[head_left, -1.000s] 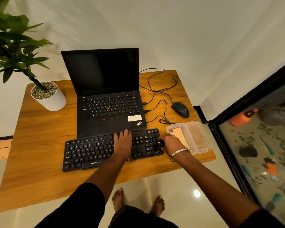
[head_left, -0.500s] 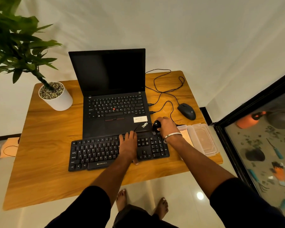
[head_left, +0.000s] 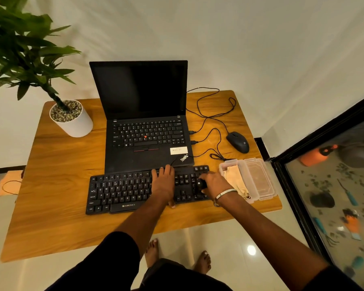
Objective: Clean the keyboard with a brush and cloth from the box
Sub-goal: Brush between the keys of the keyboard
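One keyboard (head_left: 147, 189) lies along the surface's (head_left: 57, 185) front edge. Left hand (head_left: 163, 185) presses flat on it; right hand (head_left: 213, 183) grips the brush (head_left: 201, 184) over the number pad. Brushing underway; cloth (head_left: 234, 178) waits in box (head_left: 259, 179).

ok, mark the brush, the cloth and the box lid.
brush (head_left: 201, 183), head view, its dark rounded top.
cloth (head_left: 232, 175), head view, pale fold inside the box.
box lid (head_left: 259, 177), head view, its clear middle panel.
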